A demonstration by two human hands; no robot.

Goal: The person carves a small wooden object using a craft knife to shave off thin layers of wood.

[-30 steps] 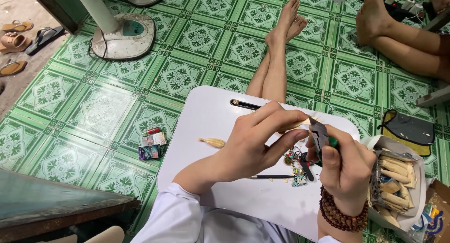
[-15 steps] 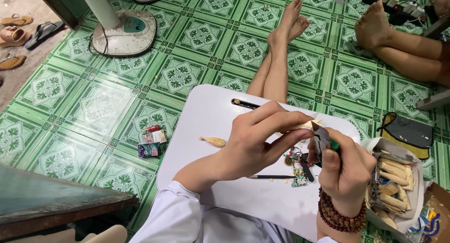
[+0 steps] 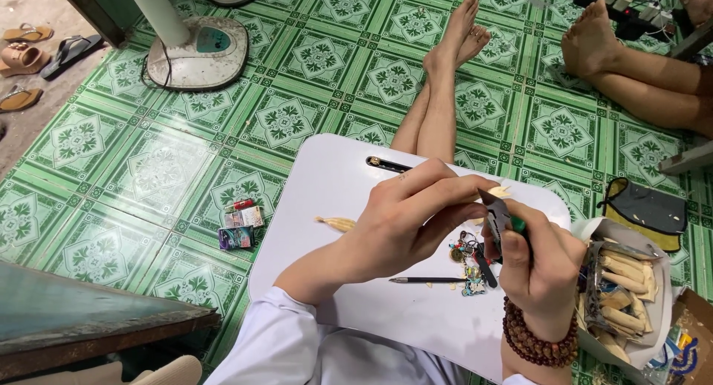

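Note:
My right hand [image 3: 541, 265], with a brown bead bracelet at the wrist, grips green-handled pliers [image 3: 499, 220] upright over a white lap tray [image 3: 338, 184]. My left hand [image 3: 412, 214] meets the plier jaws with its fingertips pinched together; what they pinch is too small to see. Under the hands lies a cluster of small colourful charms and metal rings [image 3: 468, 260]. A thin dark pencil-like tool [image 3: 429, 280] lies on the tray below them. A pale carved piece [image 3: 336, 223] rests at the tray's left edge, and a dark pen [image 3: 386, 164] lies near its far edge.
My bare legs [image 3: 438, 95] stretch out over green patterned tiles. Another person's bare legs [image 3: 631, 80] are at the upper right. A white bag of pale wooden pieces [image 3: 620, 292] and a dark pouch [image 3: 648, 209] sit right of the tray. Small packets [image 3: 239, 225] lie left; a fan base [image 3: 197, 52] stands far left.
Both hands stay together over the tray. The pliers have shifted only slightly in my right hand.

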